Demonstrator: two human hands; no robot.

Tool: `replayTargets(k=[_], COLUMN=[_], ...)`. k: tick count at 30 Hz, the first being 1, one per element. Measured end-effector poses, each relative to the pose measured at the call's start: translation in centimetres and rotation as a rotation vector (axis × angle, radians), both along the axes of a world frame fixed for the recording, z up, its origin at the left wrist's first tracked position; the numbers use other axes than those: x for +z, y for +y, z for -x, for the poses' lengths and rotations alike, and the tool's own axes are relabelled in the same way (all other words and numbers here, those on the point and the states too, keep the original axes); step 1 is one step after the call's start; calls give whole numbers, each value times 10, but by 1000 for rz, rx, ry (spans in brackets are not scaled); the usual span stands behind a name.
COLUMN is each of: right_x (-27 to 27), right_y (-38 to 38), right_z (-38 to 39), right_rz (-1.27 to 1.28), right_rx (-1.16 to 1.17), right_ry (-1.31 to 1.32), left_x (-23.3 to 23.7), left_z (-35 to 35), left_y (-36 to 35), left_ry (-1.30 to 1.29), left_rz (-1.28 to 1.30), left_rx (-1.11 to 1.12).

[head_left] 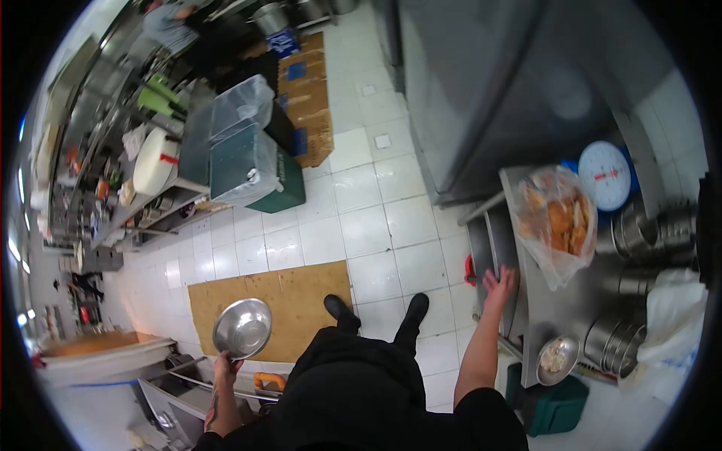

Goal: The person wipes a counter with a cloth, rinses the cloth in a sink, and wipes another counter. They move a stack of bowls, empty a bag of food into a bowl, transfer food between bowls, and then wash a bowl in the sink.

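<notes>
My left hand (226,366) grips the lower rim of a shiny metal bowl (243,329), which looks empty and is held out over the brown floor mat. On the other side, my right hand (500,283) is raised with its fingers spread, holding nothing, close to the edge of the steel table (538,316). A clear plastic bag of orange-brown food (560,214) lies on that table, beyond my right hand. Nearer to me at the table's edge is a small metal bowl (558,361) with pale pieces in it.
Green bins (278,180) lined with plastic stand ahead on the left. A round white scale (605,176) and stacked metal containers (615,342) are at right. A large grey cabinet (481,90) rises ahead. Another person (167,26) stands at the far upper left. Cardboard (263,308) covers floor tiles.
</notes>
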State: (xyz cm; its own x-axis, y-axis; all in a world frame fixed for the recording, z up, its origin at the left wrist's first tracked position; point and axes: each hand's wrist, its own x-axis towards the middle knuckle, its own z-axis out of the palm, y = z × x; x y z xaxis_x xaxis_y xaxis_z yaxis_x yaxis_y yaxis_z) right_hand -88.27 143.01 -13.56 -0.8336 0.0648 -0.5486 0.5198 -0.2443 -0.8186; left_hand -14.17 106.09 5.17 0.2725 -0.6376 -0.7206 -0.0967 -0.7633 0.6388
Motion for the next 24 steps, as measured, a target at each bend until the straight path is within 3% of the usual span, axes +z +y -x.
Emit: replayTargets(k=[2,4,5,6,7,9,10,13,15,17,19,21,22,24], right_x=[-20,-87,-42,-58,-70,-95,-74,-41,-37,-30,-45,-37,-32,-27], right_y=[-18,-9,-42,-45,-44,-46,-71,-129,-172,-239,-297,-380,-431,-536], right_z=[-42,-76,-117,-143,-159,-184,-208,-245,-263,-266,-244,-240,-241,-250], right_rz=[-32,-12,-301,-348,-447,-419,-553,-656,-769,-813,-659,-802,-853,-933], right_rx=[128,422,476,578,887,1260,1447,1704,1885,1851,1789,1859,1872,1921], right_ry=[9,-60,14,19,66,-393,-501,-814,-571,-530,-593,-362,-290,-105], left_x=[-32,-63,-74,-81,-88,-102,-104,-99,-96,-97,-128,-172,-170,-173], left_z=[-27,-51,-62,-69,-79,-106,-123,-156,-178,-199,-227,-257,-263,-255], left_y=[-2,-7,-9,-10,-11,-16,-18,-27,-39,-51,-52,-47,-49,-49], left_ry=[37,139,144,170,195,251,281,317,368,375,396,485,485,269], left_rz=[-29,-33,-63,-55,-45,-32,-38,46,106,119,138,136,180,81], left_rx=[43,125,173,225,283,362,381,505,552,679,755,898,962,992])
